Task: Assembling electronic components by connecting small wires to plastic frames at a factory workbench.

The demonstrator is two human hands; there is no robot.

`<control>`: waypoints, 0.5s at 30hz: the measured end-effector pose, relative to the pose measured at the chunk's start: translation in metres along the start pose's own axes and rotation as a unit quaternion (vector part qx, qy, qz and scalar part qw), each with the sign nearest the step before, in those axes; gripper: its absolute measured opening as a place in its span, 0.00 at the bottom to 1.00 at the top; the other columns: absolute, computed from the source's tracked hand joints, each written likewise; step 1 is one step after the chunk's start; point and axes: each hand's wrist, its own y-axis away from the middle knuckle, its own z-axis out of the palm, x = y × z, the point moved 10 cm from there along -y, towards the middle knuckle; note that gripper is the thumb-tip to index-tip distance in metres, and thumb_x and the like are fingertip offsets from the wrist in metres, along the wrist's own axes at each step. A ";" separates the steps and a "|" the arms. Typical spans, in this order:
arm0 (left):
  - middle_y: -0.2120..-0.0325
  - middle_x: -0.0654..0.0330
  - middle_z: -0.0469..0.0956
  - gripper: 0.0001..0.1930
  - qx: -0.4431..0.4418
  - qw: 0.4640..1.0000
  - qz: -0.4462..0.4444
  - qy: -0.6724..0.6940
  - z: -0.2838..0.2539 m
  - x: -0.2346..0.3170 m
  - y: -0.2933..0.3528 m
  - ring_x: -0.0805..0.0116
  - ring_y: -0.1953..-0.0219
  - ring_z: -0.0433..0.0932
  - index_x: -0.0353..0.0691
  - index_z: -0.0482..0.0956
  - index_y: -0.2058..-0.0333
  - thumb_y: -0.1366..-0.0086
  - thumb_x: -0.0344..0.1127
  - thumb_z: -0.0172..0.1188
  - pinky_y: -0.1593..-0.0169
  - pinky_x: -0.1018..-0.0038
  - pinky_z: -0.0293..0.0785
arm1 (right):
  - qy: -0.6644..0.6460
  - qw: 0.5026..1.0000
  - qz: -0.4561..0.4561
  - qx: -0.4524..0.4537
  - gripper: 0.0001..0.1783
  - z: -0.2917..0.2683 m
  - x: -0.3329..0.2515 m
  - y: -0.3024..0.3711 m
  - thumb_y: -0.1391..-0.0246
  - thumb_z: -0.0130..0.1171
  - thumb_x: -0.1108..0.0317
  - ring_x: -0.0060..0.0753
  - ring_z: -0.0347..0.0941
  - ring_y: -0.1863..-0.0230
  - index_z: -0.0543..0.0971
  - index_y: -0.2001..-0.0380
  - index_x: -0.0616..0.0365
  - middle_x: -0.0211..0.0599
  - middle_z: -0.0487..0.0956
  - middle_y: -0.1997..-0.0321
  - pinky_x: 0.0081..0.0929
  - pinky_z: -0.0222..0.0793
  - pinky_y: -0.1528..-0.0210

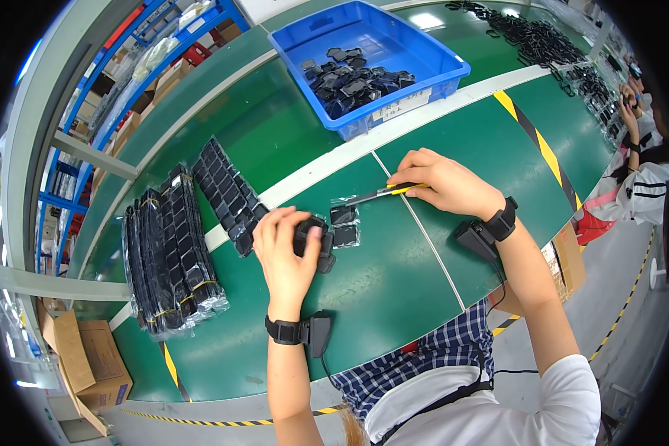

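My left hand [284,241] is closed around several small black square pieces [321,249], held just above the green table [379,282]. Between the fingers and thumb of my right hand [442,182] is a yellow-and-black utility knife [386,193], its long grey end pointing left. Below that tip, two black squares in clear film [343,226] lie flat on the table, one nearer than the other. A strip sheet of black squares [227,189] lies just beyond my left hand, its near end close to my fingers.
At left lie banded bundles of black strips [171,253]. A blue tub [416,52] holding loose black pieces [353,82] stands at the back. Black parts [535,37] are heaped far right, near another person's hand [629,111]. Cardboard boxes [100,357] sit at lower left.
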 end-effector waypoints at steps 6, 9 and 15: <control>0.40 0.64 0.76 0.12 -0.092 0.989 0.117 -0.017 0.012 0.042 0.003 0.55 0.32 0.66 0.49 0.90 0.62 0.45 0.39 0.77 0.32 0.52 0.57 | 0.004 1.000 0.014 0.010 0.18 0.002 -0.004 0.000 0.45 0.68 0.75 0.41 0.75 0.48 0.85 0.50 0.55 0.35 0.79 0.54 0.37 0.73 0.43; 0.40 0.66 0.77 0.11 -0.095 0.987 0.131 -0.024 0.015 0.042 0.002 0.56 0.32 0.65 0.50 0.91 0.63 0.46 0.39 0.77 0.32 0.52 0.56 | 0.005 1.000 -0.002 -0.011 0.18 0.012 -0.011 0.000 0.46 0.69 0.74 0.40 0.75 0.49 0.85 0.51 0.55 0.34 0.79 0.54 0.36 0.73 0.44; 0.43 0.68 0.79 0.07 -0.064 0.984 0.163 0.023 0.018 0.046 0.002 0.58 0.33 0.67 0.49 0.90 0.67 0.44 0.38 0.76 0.33 0.55 0.57 | 0.015 0.998 -0.040 -0.047 0.17 0.025 -0.016 0.000 0.48 0.70 0.73 0.40 0.75 0.50 0.86 0.52 0.54 0.33 0.79 0.55 0.36 0.73 0.44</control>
